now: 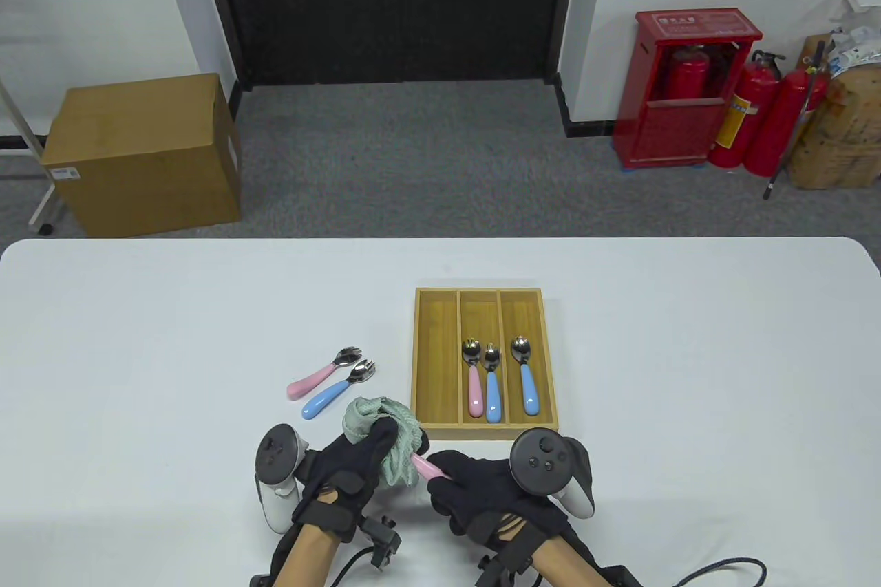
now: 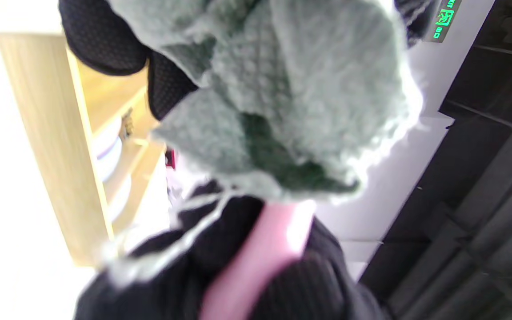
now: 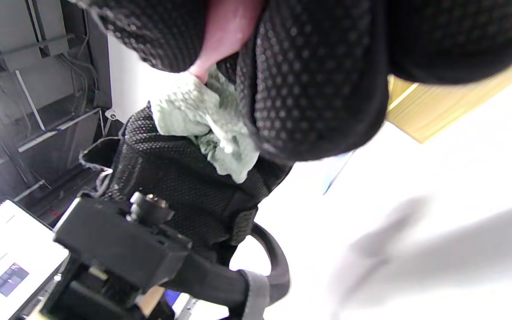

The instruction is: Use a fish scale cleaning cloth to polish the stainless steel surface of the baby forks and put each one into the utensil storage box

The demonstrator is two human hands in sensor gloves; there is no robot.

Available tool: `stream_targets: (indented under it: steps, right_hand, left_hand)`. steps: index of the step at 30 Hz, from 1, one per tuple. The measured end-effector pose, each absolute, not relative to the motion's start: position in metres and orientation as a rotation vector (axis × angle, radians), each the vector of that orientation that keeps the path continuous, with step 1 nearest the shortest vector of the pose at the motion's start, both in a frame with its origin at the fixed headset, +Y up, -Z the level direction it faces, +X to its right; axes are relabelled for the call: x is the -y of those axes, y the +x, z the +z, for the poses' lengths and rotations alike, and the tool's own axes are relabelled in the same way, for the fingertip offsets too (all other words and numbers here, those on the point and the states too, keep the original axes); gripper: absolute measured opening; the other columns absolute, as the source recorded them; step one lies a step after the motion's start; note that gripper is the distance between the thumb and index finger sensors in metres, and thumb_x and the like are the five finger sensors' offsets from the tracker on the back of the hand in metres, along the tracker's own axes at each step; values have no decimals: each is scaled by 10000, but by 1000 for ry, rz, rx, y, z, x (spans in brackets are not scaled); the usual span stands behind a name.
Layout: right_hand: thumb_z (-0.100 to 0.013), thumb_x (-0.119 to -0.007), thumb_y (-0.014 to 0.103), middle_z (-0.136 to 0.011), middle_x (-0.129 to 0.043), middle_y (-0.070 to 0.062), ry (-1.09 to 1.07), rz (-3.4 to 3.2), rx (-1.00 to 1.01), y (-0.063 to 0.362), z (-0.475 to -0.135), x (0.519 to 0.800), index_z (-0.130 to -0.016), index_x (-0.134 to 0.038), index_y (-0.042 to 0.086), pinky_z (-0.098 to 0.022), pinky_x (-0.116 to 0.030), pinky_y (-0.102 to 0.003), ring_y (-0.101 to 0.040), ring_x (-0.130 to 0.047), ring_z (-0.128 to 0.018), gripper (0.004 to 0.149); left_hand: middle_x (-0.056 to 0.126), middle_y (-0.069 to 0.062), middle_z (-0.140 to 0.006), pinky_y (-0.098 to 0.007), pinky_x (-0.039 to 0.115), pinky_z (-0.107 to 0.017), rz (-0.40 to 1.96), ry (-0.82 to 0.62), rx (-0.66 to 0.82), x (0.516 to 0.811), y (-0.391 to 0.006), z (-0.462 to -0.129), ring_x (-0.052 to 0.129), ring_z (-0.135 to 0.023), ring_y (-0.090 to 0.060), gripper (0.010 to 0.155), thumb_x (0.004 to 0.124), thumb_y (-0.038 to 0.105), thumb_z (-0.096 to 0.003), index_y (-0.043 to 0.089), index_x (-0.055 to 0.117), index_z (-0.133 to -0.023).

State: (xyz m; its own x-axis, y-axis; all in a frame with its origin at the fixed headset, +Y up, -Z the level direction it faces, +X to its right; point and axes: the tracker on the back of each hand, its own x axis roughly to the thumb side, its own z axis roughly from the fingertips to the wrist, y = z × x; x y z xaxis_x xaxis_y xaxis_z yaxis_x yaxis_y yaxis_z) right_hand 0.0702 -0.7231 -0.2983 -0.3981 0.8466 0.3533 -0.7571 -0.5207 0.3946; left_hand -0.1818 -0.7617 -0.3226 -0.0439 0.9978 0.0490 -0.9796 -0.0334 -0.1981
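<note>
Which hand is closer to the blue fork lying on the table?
Left. The left hand sits just below the blue fork, holding the cloth. The right hand is farther off, below the wooden box.

Your pale green scale-textured cloth (image 1: 382, 435), pink-handled fork (image 1: 430, 468) in black gloves, pink fork (image 1: 323, 374), blue fork (image 1: 338, 389), honey-yellow wooden box (image 1: 435, 353), white worktop (image 1: 138, 339)
</note>
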Motion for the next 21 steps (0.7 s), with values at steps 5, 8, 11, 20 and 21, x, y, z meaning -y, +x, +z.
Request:
stream_targets:
  steps: [5, 8, 11, 20, 21]
  right_hand:
    - [-433, -771, 378, -556, -968, -203, 630, 2054, -224, 73, -304, 729, -837, -812, 134, -231, -835, -502, -221, -1008, -249, 473]
    - [-421, -786, 360, -605, -955, -218, 623, 2101, -202, 79, -307, 732, -834, -823, 149, -260, -820, -526, -259, -1004, -295, 465]
    - [-409, -802, 344, -647, -939, -225, 627, 2173, -164, 85, -310, 736, -830, -833, 163, -286, -807, -543, -283, -996, -331, 459]
    - [-408, -804, 357, -646, -935, -217, 699, 2269, -80, 81, -308, 735, -815, -839, 179, -290, -805, -546, -283, -990, -331, 446]
    - [-408, -805, 360, -647, -933, -216, 699, 2266, -82, 81, -308, 735, -815, -839, 180, -290, -805, -546, -282, -989, -333, 446]
  left_hand:
    - [1084, -6, -700, -485, 838, -532, 1496, -63, 175, 758, -191, -324, 1112, -637, -232, 477, 823, 530, -462, 219, 937, -804]
    - [1083, -38, -684, -509, 828, -521, 1388, -48, 225, 753, -191, -325, 1107, -615, -256, 458, 877, 474, -435, 204, 941, -799]
    - [1059, -28, -716, -520, 811, -545, 1218, -87, 258, 750, -187, -324, 1089, -648, -251, 440, 902, 424, -435, 225, 909, -828]
    - [1011, -23, -787, -555, 766, -590, 1200, -67, 280, 749, -183, -319, 1043, -724, -265, 428, 918, 359, -454, 260, 868, -868]
    - [1016, -18, -780, -552, 769, -589, 1199, -51, 275, 749, -183, -319, 1045, -719, -262, 425, 920, 362, -452, 261, 873, -862]
